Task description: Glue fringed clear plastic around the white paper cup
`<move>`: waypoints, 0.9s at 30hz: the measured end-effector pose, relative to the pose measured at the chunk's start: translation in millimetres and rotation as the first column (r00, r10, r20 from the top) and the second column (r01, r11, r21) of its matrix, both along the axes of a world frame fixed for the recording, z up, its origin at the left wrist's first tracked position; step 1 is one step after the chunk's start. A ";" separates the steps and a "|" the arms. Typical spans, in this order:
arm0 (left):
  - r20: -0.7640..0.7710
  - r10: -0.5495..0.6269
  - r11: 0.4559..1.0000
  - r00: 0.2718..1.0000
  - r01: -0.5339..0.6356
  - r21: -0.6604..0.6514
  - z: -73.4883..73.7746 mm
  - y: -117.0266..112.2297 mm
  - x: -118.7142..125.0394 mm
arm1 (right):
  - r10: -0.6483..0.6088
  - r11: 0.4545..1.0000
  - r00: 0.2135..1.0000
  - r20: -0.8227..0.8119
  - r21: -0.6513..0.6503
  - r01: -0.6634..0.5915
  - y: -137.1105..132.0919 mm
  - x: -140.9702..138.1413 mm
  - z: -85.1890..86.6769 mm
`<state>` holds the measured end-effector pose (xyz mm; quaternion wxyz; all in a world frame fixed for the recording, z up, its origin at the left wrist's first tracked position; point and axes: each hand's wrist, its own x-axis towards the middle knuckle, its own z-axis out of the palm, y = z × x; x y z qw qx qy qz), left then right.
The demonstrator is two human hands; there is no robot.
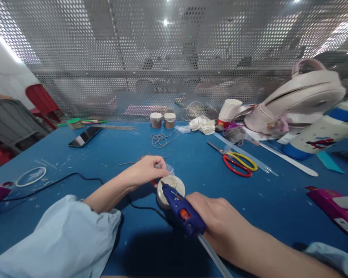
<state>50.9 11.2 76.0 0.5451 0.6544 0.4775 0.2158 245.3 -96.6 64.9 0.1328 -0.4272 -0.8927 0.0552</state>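
Observation:
My right hand [217, 220] is closed round a blue glue gun [181, 210] with an orange trigger and a clear glue stick sticking out of its back. Its nozzle points at the top of a small round white cup [169, 191] standing on the blue table [191, 162]. My left hand [146, 170] is closed just behind the cup, pinching something small and clear that I cannot make out. A black cord [60, 181] runs across the table under my left arm toward the gun.
Red and yellow scissors [237, 162], a long white strip [281, 156], a phone [84, 137], a coil of cord [162, 139], two small cups [162, 119], a paper cup stack [229, 110], a white bag [301, 96], a bottle [321, 131]. Perforated metal screen behind.

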 end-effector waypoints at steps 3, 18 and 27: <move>-0.003 0.013 1.000 1.000 -0.013 0.000 -0.2 -0.6 0.3 | -0.052 0.997 0.998 0.024 0.059 0.051 -0.2 -1.4 -4.0; 0.018 0.014 1.000 1.000 -0.013 -0.011 3.5 -7.0 0.1 | -0.153 0.984 0.918 -0.367 -0.147 0.105 -14.6 18.8 14.3; 0.030 0.101 0.989 0.994 -0.103 0.108 3.4 -15.6 -5.3 | -0.616 0.783 0.697 -0.367 -0.390 0.486 61.4 42.6 -0.3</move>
